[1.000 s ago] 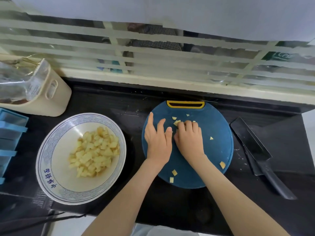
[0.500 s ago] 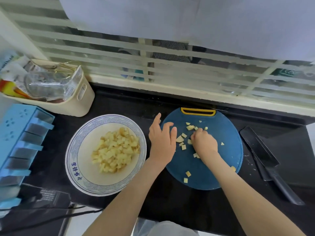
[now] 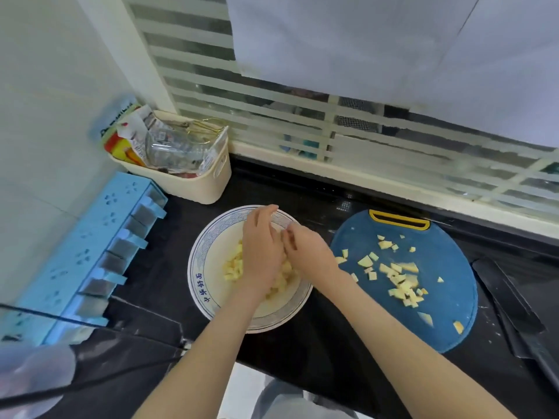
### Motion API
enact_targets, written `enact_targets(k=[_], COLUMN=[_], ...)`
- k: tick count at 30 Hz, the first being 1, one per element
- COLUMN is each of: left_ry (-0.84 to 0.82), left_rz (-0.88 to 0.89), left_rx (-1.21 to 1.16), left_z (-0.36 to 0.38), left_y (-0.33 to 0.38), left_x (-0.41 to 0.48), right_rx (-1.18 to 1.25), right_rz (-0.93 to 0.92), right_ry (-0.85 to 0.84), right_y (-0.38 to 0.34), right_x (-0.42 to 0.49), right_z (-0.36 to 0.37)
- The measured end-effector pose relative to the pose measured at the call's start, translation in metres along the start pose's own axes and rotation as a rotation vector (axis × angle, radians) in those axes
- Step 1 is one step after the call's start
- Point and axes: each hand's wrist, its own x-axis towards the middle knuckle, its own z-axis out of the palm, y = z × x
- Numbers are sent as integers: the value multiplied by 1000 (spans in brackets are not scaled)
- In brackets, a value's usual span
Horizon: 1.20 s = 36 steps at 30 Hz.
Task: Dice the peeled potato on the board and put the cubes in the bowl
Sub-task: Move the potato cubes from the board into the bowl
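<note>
Leftover pale-yellow potato cubes (image 3: 402,285) on the round blue board (image 3: 447,322) sit rightward, nearest the right hand (image 3: 308,255) (curled, contents unclear), left hand (image 3: 261,255) spread open.

Left grip (image 3: 261,252) & right grip (image 3: 308,255) hang side by side over the bowl (image 3: 199,267), touching, covering most of its mouth; only its left part is open from above. Narrow strip of black surface (image 3: 332,343) btwn bowl & board (image 3: 447,313), w/ the right forearm across it. Board's near-left part bare; cubes (image 3: 402,282) litter the centre & far side. Knife (image 3: 508,303) just right of the board. Cream basket (image 3: 211,182) just behind the bowl, blue rack (image 3: 90,252) near on the left. Wider bare surface along the near edge.
</note>
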Motion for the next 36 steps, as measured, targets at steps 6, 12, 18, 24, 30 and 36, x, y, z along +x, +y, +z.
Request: enact_targets(k=[6,12,18,24,30,36], left_ry=[7,-11,-68,-300,-416,-405], left_rz=[-71,18,211,232,176,7], left_rx=[32,59,55,17,200,-30], left_z=[-23,1,45,107,157,167], left_y=[-26,-11,22,44,29,26], left_x=[1,-2,-13,-41,-61,-70], right_rx=[-229,-309,71,166,-216,-306], right_rz=[-232,-182,39,444,252,-148], right_ry=[-43,103,316,434,144,-103], right_y=[-5,21,66,176,229,230], right_x=[-2,1,4,-29,-56,-42], right_z=[31,21,-13,-46,-36,-36])
